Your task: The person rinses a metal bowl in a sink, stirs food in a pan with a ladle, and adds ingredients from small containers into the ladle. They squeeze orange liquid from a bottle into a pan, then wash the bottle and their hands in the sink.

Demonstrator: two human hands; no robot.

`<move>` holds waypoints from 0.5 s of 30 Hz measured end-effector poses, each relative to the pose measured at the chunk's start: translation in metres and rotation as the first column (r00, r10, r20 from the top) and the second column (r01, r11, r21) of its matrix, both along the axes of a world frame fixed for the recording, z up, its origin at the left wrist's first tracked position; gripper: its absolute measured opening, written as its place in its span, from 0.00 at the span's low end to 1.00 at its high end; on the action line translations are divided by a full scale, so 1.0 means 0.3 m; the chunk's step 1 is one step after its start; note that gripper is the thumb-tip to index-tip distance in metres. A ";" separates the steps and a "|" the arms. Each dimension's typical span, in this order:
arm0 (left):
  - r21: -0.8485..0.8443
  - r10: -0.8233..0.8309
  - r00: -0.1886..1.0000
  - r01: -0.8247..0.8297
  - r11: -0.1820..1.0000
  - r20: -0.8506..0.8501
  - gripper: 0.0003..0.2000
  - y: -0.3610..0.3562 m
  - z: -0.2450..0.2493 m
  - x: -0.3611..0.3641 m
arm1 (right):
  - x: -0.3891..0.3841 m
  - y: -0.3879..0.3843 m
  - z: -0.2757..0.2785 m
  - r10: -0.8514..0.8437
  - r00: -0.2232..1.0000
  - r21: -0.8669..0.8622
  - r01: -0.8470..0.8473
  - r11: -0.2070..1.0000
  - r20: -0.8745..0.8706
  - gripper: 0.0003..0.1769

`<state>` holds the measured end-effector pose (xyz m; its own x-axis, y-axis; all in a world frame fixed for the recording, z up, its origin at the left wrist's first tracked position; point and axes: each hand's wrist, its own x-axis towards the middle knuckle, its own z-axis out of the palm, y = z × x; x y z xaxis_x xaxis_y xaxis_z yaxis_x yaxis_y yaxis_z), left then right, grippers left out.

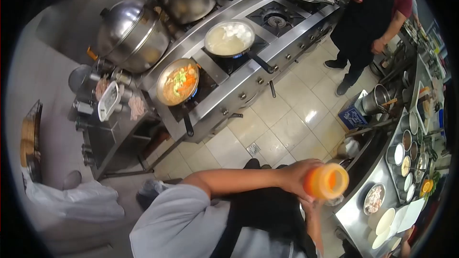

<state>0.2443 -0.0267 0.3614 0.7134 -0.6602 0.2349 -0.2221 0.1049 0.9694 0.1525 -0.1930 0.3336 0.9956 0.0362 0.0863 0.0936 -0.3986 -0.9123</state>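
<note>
My left hand (297, 180) is wrapped round an orange bottle (313, 182), in front of my black apron. The bottle's round, pale orange end (333, 181) points up toward me. Just below it is my right hand (310, 206), close to the bottle; its fingers are mostly hidden, so I cannot see whether they grip anything. On the stove to the left, a pan (160, 96) holds noodle-like food with orange and green pieces over a lit burner. Further along, a second pan (207, 43) contains pale liquid with a white, lumpy mass, also over flame.
A steel stove (248, 74) runs diagonally, with pan handles sticking out over its front. Large steel pots (138, 43) stand behind. Another person (366, 19) in a black apron stands at upper right. The right-hand counter (351, 215) carries bowls and several ingredient containers. A blue crate (353, 118) sits on the tiles.
</note>
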 end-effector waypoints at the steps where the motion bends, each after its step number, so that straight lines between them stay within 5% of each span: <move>1: -0.046 0.069 0.998 -0.069 0.997 -0.004 0.42 0.053 -0.009 0.021 | 0.057 0.040 -0.013 0.075 0.997 -0.006 -0.076 0.997 -0.014 0.47; 5: -0.134 0.081 0.939 -0.132 0.982 -0.334 0.38 0.190 -0.070 0.096 | 0.306 0.118 -0.027 0.360 0.932 -0.081 -0.362 0.929 -0.037 0.52; 6: -0.066 0.172 0.947 -0.197 0.978 -0.271 0.38 0.220 -0.119 0.127 | 0.372 0.125 -0.005 0.425 0.905 -0.150 -0.420 0.895 0.004 0.58; 8: 0.045 0.340 0.936 -0.338 0.940 -0.094 0.33 0.269 -0.195 0.185 | 0.482 0.083 -0.143 0.470 0.881 0.116 -0.463 0.879 -0.046 0.62; 10: 0.192 0.429 0.896 -0.404 0.894 -0.112 0.33 0.324 -0.280 0.240 | 0.608 0.039 -0.341 0.288 0.933 0.321 -0.212 0.923 -0.213 0.52; 13: 0.443 0.560 0.813 -0.447 0.777 -0.163 0.34 0.382 -0.345 0.324 | 0.888 0.008 -0.683 -0.097 0.880 0.157 0.190 0.969 -0.465 0.34; 15: 0.599 0.667 0.700 -0.428 0.677 -0.254 0.34 0.420 -0.430 0.353 | 1.080 -0.012 -0.986 -0.144 0.865 0.023 0.176 0.984 -0.481 0.28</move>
